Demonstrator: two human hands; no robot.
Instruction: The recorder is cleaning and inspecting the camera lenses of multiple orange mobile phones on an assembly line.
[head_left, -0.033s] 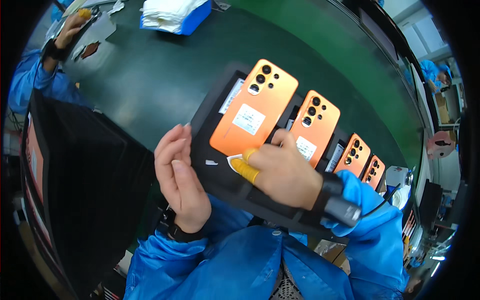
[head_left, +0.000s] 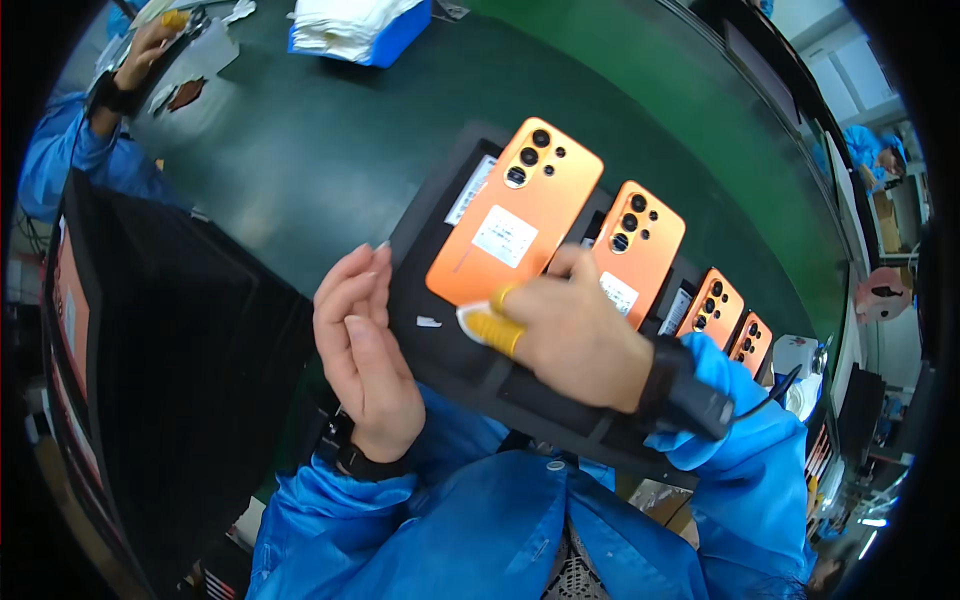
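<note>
My right hand (head_left: pixel 575 335), with yellow finger cots on two fingertips, is closed on a small white wipe (head_left: pixel 468 325). It holds the wipe at the lower edge of the largest-looking orange phone (head_left: pixel 555 190). That phone lies back up on a black tray (head_left: pixel 460 385), a white label on its back and its camera lenses at the far end. To the left of the tray, my left hand (head_left: pixel 368 350) is raised with nothing in it, its fingers loosely bent and the thumb apart. A small white scrap (head_left: pixel 428 322) lies on the tray between my hands.
More orange phones (head_left: pixel 648 255) lie in a row toward the right of the tray. A blue box of white wipes (head_left: pixel 375 35) stands on the green table's far side. Black trays (head_left: pixel 190 380) are stacked at left. Another person's hand (head_left: pixel 145 55) works at the upper left.
The view has shifted slightly, so the tray and phones sit a little further right. My right hand, still with the wipe, is a bit blurred by motion at the phone's lower edge.
</note>
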